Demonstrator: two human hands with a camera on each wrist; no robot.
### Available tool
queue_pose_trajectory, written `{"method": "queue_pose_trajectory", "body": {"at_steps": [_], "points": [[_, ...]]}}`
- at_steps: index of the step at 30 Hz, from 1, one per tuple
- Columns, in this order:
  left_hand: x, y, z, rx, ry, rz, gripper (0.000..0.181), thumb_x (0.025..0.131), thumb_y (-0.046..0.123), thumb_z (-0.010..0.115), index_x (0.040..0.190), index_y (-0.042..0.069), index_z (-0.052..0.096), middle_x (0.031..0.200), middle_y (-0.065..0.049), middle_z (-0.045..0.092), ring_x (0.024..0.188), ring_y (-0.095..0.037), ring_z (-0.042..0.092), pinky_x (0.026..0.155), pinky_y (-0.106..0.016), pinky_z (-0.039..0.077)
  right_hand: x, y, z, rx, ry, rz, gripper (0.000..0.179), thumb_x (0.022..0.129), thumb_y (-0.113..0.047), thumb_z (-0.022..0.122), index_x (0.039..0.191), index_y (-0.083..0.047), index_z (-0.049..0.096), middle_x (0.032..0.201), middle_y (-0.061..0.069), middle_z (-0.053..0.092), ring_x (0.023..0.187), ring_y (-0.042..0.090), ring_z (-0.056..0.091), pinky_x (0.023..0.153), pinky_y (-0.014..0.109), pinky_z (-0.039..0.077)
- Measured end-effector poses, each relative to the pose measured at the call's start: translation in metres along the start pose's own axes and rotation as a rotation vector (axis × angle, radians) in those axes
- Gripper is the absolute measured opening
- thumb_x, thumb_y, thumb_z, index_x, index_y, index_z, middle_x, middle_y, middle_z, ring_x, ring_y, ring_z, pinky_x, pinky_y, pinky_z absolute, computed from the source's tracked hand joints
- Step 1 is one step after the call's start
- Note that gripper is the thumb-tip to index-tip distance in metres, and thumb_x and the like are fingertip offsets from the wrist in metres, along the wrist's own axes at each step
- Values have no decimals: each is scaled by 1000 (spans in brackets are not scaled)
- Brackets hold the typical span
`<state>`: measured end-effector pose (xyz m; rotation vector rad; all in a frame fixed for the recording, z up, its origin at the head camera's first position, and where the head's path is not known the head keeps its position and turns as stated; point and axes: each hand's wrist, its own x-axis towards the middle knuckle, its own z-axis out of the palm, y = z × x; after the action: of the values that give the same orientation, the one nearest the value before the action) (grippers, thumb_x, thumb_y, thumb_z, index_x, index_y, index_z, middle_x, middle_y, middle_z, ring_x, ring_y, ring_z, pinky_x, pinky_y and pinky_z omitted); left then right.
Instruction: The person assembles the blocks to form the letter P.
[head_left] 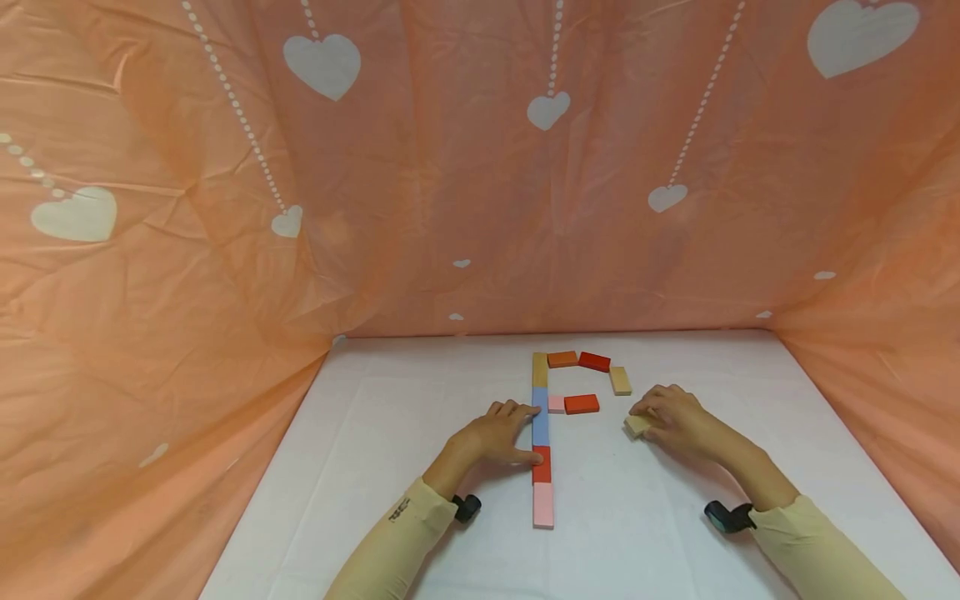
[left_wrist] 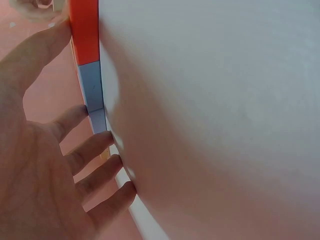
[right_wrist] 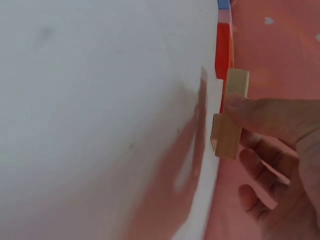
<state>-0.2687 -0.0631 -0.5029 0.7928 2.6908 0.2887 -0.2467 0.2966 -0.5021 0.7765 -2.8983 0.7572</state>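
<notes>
My right hand (head_left: 678,421) pinches a plain wooden block (right_wrist: 235,122) between thumb and fingers, to the right of the other blocks. My left hand (head_left: 491,435) lies along a straight column of blocks, fingers extended. Its thumb touches the red block (head_left: 542,471) and a fingertip the blue blocks (head_left: 540,421). A yellowish block (head_left: 540,369) tops this column and a pink block (head_left: 543,505) ends it. From its top, an orange block (head_left: 562,359), a dark red block (head_left: 595,362) and a tilted wooden block (head_left: 620,381) curve rightward.
A short pink block (head_left: 556,404) and a red-orange block (head_left: 582,404) extend right from the column's middle. Everything lies on a white-covered table (head_left: 360,400). An orange curtain (head_left: 480,183) with white hearts hangs behind and at both sides.
</notes>
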Motion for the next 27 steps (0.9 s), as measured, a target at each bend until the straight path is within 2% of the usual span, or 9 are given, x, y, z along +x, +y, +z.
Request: {"method": "queue_pose_trajectory", "body": {"at_steps": [7, 14, 27], "points": [[-1, 1, -1, -8, 6, 0, 90, 94, 60, 76, 167, 24, 39, 161, -8, 45, 144, -28, 44, 114, -50, 49, 22, 0, 6, 7, 0, -27, 25, 90, -4, 84, 113, -13, 78, 117, 6, 69, 111, 33, 59, 98, 55, 45], [-1, 1, -1, -6, 5, 3, 90, 94, 61, 76, 167, 24, 38, 162, -8, 44, 145, -29, 44, 115, -50, 49, 38, 2, 10, 19, -42, -6, 25, 92, -6, 83, 116, -11, 78, 115, 8, 67, 112, 35, 57, 97, 54, 48], [-1, 0, -1, -8, 4, -1, 90, 94, 60, 76, 167, 24, 38, 161, -8, 44, 145, -29, 44, 114, -51, 49, 50, 4, 13, 59, -47, -5, 27, 91, -2, 82, 117, -8, 77, 121, 13, 67, 119, 43, 56, 102, 61, 48]]}}
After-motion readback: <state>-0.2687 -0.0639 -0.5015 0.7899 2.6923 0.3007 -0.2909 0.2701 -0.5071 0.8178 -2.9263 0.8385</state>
